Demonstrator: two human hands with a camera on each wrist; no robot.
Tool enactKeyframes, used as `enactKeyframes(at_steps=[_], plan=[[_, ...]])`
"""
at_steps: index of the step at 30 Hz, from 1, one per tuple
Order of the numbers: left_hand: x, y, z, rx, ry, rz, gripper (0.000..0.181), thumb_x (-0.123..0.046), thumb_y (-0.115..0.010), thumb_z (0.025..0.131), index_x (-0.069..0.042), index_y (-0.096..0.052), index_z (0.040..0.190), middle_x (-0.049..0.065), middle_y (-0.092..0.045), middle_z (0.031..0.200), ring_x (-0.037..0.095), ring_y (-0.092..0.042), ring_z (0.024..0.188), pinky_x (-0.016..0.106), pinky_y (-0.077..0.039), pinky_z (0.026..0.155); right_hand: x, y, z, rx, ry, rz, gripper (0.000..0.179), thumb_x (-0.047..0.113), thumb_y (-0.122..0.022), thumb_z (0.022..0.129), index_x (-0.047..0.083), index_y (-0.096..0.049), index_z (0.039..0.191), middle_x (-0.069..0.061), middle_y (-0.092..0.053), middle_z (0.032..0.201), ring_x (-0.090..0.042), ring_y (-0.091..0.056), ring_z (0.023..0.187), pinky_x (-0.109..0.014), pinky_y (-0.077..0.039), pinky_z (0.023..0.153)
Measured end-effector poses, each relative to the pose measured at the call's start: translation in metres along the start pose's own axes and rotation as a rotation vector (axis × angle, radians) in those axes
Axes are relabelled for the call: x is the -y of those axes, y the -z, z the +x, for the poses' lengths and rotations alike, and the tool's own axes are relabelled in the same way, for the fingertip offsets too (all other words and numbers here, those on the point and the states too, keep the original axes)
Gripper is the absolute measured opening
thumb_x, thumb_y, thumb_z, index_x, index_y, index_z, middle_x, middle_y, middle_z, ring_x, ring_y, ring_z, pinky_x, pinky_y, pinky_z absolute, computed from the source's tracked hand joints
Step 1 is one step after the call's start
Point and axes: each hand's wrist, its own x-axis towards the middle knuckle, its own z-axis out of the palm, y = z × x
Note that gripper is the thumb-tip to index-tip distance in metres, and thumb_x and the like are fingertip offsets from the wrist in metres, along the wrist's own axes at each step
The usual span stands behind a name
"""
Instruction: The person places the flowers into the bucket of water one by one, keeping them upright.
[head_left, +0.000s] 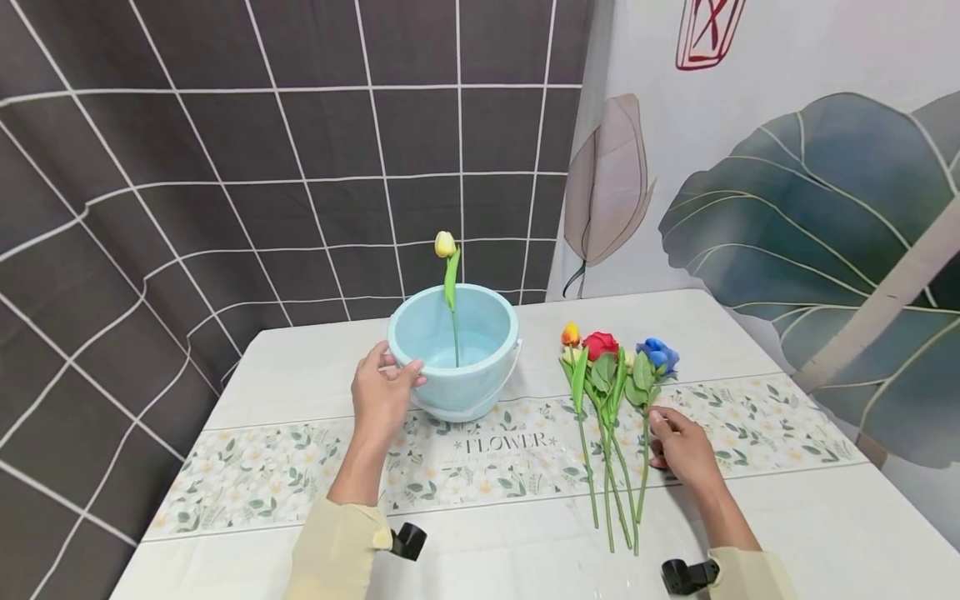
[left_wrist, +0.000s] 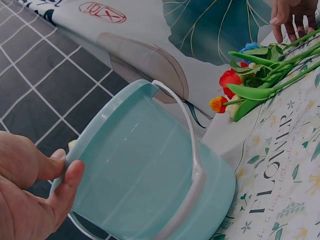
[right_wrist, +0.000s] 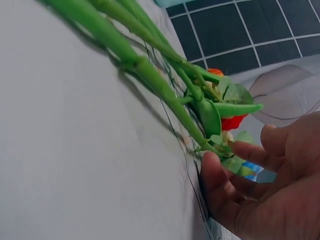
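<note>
A light blue bucket (head_left: 453,392) stands upright on the table, with one yellow tulip (head_left: 446,245) leaning inside it. My left hand (head_left: 381,396) holds the bucket's rim at its near left side, thumb and fingers on either side of the wall. Right of the bucket lie several artificial flowers: an orange-yellow tulip (head_left: 571,334), a red rose (head_left: 601,345) and a blue rose (head_left: 657,355) among them. Beside the blue rose's stem (head_left: 644,467) is my right hand (head_left: 682,450), fingers loosely bent. In the right wrist view its fingertips (right_wrist: 212,161) are at the stem, with no clear pinch.
The white tablecloth (head_left: 247,492) carries a floral band with the word FLOWER. Behind the table hang a dark grid-patterned cloth (head_left: 322,142) and a pale curtain (head_left: 637,50) with large leaf prints. The bucket's white handle (left_wrist: 192,185) hangs down its side.
</note>
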Motion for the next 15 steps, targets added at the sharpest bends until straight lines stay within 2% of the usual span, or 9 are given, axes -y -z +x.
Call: enactKeyframes(at_steps=[3, 7, 11, 15], plan=[[-0.0008, 0.0003, 0.0002, 0.003, 0.002, 0.001, 0.064, -0.011, -0.064, 0.092, -0.003, -0.032, 0.148, 0.013, -0.044, 0.121, 0.019, -0.068, 0.09, 0.017, -0.057, 0.075, 0.0012, -0.0006, -0.0007, 0.023, 0.0, -0.004, 0.054, 0.036, -0.034, 0.105, -0.002, -0.043, 0.142, -0.017, -0.055, 0.091, -0.015, -0.054, 0.073, -0.026, -0.056, 0.06], [-0.0015, 0.0004, 0.0005, 0.005, 0.004, 0.004, 0.065, -0.011, -0.064, 0.092, -0.003, -0.032, 0.148, 0.013, -0.044, 0.122, 0.019, -0.068, 0.09, 0.018, -0.057, 0.077, 0.0009, -0.0022, 0.0003, 0.038, 0.002, -0.011, 0.053, 0.035, -0.033, 0.106, -0.003, -0.041, 0.143, -0.008, -0.046, 0.073, -0.016, -0.047, 0.066, -0.026, -0.052, 0.056], [-0.0014, 0.0005, 0.0001, 0.004, 0.009, 0.005, 0.065, -0.011, -0.064, 0.092, -0.003, -0.032, 0.148, 0.014, -0.044, 0.122, 0.02, -0.068, 0.09, 0.023, -0.058, 0.08, -0.0011, -0.0037, 0.0023, 0.037, 0.003, -0.017, 0.049, 0.03, -0.034, 0.106, -0.002, -0.042, 0.142, -0.006, -0.044, 0.072, -0.015, -0.044, 0.06, -0.027, -0.048, 0.053], [0.0, 0.0007, -0.0002, 0.007, 0.022, 0.016, 0.065, -0.012, -0.064, 0.093, -0.004, -0.032, 0.148, 0.013, -0.044, 0.122, 0.019, -0.068, 0.09, 0.023, -0.058, 0.08, -0.0032, -0.0054, 0.0029, 0.05, 0.002, -0.011, 0.044, 0.023, -0.036, 0.106, -0.001, -0.042, 0.143, -0.006, -0.044, 0.07, -0.014, -0.041, 0.058, -0.029, -0.047, 0.051]])
